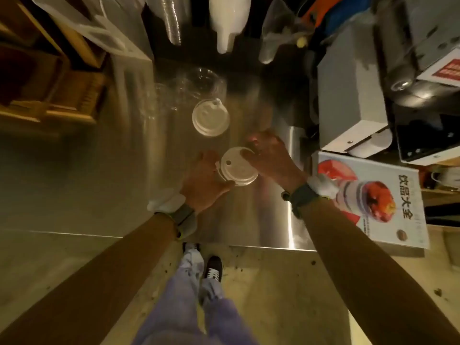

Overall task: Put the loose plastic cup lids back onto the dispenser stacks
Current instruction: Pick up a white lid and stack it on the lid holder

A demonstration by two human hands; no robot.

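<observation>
Head view: both hands close on one white lid [238, 168] above the steel counter [99, 183]. The left hand [204, 181] cups its rim from seven o'clock, thumb under the edge; the right hand [270, 155] pinches the rim at two o'clock with its fingertips. A second white lid [210, 117] lies flat on the counter at eleven o'clock from the held one, apart from it. Clear lids [196, 83] sit just beyond, blurred. At three o'clock lies a drinks book [388, 195].
</observation>
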